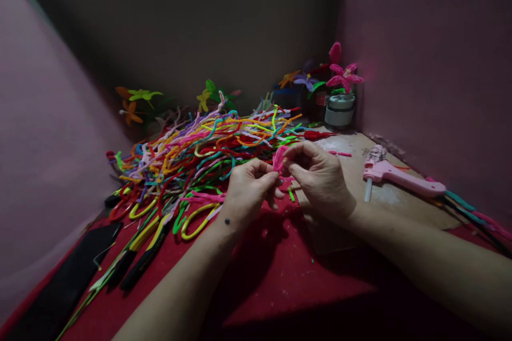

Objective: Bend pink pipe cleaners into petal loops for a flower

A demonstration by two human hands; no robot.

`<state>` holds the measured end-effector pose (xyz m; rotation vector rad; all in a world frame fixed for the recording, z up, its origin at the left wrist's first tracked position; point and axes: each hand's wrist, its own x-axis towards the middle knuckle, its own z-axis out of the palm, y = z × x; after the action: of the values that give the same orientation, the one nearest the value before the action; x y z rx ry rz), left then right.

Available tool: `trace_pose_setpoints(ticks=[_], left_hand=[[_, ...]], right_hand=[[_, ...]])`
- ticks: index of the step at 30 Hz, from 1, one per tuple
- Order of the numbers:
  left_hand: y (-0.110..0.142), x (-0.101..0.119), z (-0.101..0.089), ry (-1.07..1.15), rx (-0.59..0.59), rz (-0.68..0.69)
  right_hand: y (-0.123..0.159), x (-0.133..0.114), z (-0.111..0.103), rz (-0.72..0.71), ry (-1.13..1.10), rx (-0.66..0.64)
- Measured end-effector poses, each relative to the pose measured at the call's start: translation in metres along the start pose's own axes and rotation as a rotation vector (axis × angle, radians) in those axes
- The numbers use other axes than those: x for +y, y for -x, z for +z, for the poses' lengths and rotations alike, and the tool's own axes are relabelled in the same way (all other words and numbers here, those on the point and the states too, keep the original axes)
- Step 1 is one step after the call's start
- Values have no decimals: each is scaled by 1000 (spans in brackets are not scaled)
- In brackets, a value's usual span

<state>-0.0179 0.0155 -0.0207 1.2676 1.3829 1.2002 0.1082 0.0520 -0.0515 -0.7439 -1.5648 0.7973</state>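
Between my two hands, above the red cloth, is a bent pink pipe cleaner (pixel 279 159) with a looped, petal-like shape. My left hand (pixel 248 192) pinches its lower end between thumb and forefinger, the other fingers curled below. From the right side, my right hand (pixel 322 178) grips it in a pinch too; its fingertips partly hide the piece. Just behind my hands spreads a big heap of loose pipe cleaners (pixel 216 138) in many colours. Several pink pipe cleaners (pixel 204 197) lie close to my left wrist.
A pink glue gun (pixel 412 177) rests on a brown board (pixel 424 212) at right. Yellow-and-black pliers (pixel 150 250), yellow-handled scissors (pixel 196 226) and a black flat object (pixel 76 272) lie at left. At the back stand a jar (pixel 339 112) and pipe-cleaner flowers (pixel 344 75). Walls close in both sides.
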Motion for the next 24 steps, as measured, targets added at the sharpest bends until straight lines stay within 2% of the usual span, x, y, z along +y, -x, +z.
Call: trace_pose_setpoints(ticks=[7, 10, 13, 17, 24], left_hand=[[0, -4, 2, 23, 5, 7], [0, -6, 3, 6, 31, 32], [1, -7, 4, 11, 47, 56], [0, -8, 4, 106, 37, 66], [-5, -10, 1, 246, -4, -3]], right_hand=[[2, 0, 2, -152, 105, 10], [3, 1, 2, -157, 105, -27], [2, 3, 2, -75, 50, -69], [-3, 1, 1, 102, -53, -108], [-14, -5, -5, 412, -409, -171]])
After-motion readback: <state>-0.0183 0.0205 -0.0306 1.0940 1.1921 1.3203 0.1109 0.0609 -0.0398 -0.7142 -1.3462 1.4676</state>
